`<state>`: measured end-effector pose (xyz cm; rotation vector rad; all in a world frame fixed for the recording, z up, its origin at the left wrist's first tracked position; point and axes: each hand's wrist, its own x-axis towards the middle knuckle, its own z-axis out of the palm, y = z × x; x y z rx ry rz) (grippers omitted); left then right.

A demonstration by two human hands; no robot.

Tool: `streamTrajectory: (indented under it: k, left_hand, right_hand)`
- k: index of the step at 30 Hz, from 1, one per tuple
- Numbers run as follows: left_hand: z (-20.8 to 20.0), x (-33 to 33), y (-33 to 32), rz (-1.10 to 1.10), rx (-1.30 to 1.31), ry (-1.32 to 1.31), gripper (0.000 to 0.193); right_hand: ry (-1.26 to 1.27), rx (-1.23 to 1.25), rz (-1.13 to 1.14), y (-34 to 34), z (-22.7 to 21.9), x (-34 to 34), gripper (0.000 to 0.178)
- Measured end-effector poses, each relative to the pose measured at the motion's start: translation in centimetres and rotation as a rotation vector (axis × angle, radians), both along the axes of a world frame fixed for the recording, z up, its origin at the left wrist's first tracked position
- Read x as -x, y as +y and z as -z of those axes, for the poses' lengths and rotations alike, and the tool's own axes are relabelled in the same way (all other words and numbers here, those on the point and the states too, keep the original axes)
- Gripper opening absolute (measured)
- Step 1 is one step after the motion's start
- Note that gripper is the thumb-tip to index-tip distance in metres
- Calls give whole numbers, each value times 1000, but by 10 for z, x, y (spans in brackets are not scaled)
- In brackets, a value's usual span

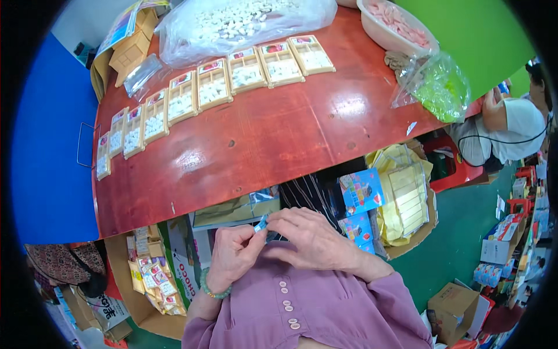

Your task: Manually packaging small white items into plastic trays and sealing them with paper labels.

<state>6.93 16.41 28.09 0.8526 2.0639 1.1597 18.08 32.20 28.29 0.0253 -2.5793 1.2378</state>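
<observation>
In front of my chest, close to the table's near edge, my left hand (232, 256) pinches a small blue-and-white piece (261, 223) between thumb and fingers. Its exact kind is too small to make out. My right hand (311, 238) comes in from the other side, its fingertips closed on the upper end of the same piece. A beaded bracelet circles my left wrist. Across the red table (279, 134) stands a curved row of light wooden-coloured trays (213, 93), each with small white pieces in it and a red picture card at its far end.
A clear bag of white pieces (232, 20) lies behind the trays. A white basin of pink pieces (401, 29) and a bag with green contents (444, 90) are at the right. Below the table are a carton of filled trays (157, 279) and blue boxes (360, 192). Another person (511, 125) sits far right.
</observation>
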Motion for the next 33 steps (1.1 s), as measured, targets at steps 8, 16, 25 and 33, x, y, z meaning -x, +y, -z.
streamTrajectory:
  k: [8, 16, 25, 33]
  left_hand:
    - [-20, 31, -16, 86, -165, 147, 16]
    - [-14, 55, -26, 135, -315, -104, 10]
    - [-4, 79, -39, 35, -603, -292, 14]
    - [3, 78, -38, 94, -670, -286, 10]
  right_hand:
    - [191, -272, 295, 152, -23, 72, 20]
    - [143, -567, 406, 297, 37, 216, 25]
    - [12, -616, 446, 296, 51, 242, 27]
    - [-130, -616, 488, 282, 47, 175, 27]
